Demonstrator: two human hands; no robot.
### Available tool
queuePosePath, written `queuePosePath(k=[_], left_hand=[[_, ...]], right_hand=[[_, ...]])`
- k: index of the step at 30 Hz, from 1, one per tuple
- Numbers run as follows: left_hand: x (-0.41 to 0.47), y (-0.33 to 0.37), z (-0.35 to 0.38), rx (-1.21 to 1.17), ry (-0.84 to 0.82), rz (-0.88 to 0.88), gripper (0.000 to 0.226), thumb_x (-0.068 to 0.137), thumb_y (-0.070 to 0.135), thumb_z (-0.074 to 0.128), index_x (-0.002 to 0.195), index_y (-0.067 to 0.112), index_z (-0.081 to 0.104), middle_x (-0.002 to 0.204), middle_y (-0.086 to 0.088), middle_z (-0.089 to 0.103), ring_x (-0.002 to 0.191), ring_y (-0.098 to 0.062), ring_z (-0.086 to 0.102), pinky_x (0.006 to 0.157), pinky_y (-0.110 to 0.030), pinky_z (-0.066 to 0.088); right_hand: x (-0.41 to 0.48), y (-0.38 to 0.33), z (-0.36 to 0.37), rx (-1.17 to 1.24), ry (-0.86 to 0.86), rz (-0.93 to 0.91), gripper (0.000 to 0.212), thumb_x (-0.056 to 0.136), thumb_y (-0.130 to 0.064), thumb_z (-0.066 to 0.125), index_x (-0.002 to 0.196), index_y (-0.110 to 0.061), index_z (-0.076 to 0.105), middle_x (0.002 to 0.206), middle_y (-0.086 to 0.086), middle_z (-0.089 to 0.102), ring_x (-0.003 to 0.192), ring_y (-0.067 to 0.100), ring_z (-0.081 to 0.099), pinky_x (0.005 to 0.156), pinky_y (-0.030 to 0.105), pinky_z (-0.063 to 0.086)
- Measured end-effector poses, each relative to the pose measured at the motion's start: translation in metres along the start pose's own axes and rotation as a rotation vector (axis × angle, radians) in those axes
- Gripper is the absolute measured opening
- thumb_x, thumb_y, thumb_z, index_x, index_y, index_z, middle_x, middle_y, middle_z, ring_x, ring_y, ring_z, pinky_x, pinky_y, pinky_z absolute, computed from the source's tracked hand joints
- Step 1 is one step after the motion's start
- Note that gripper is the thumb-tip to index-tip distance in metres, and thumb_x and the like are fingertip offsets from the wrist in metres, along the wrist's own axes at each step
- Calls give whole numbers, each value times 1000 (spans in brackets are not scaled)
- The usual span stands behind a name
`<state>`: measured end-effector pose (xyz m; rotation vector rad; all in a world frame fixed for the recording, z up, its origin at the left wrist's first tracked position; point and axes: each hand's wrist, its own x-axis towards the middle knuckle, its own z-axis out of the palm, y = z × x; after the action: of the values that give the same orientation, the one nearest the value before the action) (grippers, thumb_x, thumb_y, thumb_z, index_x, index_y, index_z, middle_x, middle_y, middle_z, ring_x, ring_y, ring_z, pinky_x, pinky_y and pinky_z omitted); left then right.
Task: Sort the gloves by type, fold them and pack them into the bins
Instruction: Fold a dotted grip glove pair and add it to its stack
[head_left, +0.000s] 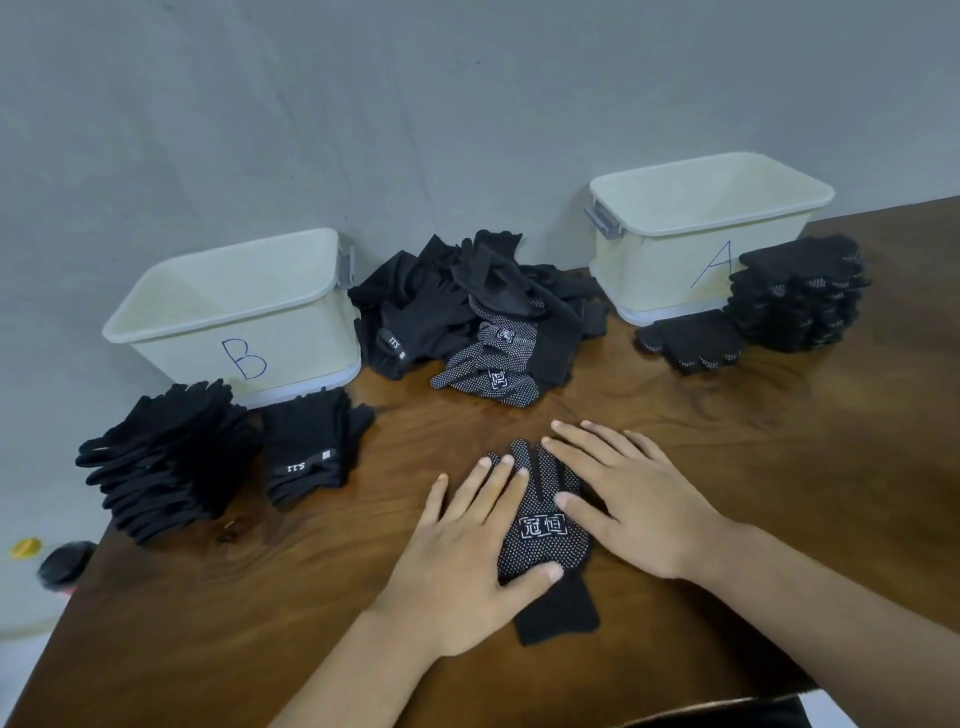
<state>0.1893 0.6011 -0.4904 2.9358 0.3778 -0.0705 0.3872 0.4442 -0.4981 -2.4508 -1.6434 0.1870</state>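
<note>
On the tabletop (675, 467), I see my left hand (457, 566) and right hand (628, 499) spread flat, pressing the dotted glove (543, 540).

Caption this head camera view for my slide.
Left hand and right hand press a dotted glove flat on the table; dotted stack beside bin A, plain stack beside bin B.
</note>
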Motion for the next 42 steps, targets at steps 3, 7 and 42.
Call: queuePosePath(k=[3, 7, 42], left_hand=[[0, -5, -1, -141, 74, 6, 83, 102, 79, 20, 169, 37, -7, 173, 25, -16, 155, 6, -24, 132, -41, -7], [8, -24, 1, -423, 255, -96, 66, 107, 65, 29, 165, 34, 31, 170, 25, 24, 156, 11, 9, 132, -32, 14], [112, -88, -15, -710, 716, -431, 8, 106, 31, 55, 113, 29, 56, 123, 17, 60, 117, -4, 52, 95, -23, 39]], right_hand=[[15, 9, -3, 70, 60, 70, 69, 103, -71, 15, 167, -44, 19, 175, -24, 9, 162, 5, 7, 131, 40, 13], [39, 17, -3, 153, 164, 187, 57, 109, -62, 29, 163, -44, 31, 170, -17, 32, 157, 10, 24, 125, 42, 22], [108, 39, 1, 382, 547, 507, 56, 102, -28, 64, 156, -17, 52, 159, -3, 49, 149, 26, 33, 125, 39, 27]])
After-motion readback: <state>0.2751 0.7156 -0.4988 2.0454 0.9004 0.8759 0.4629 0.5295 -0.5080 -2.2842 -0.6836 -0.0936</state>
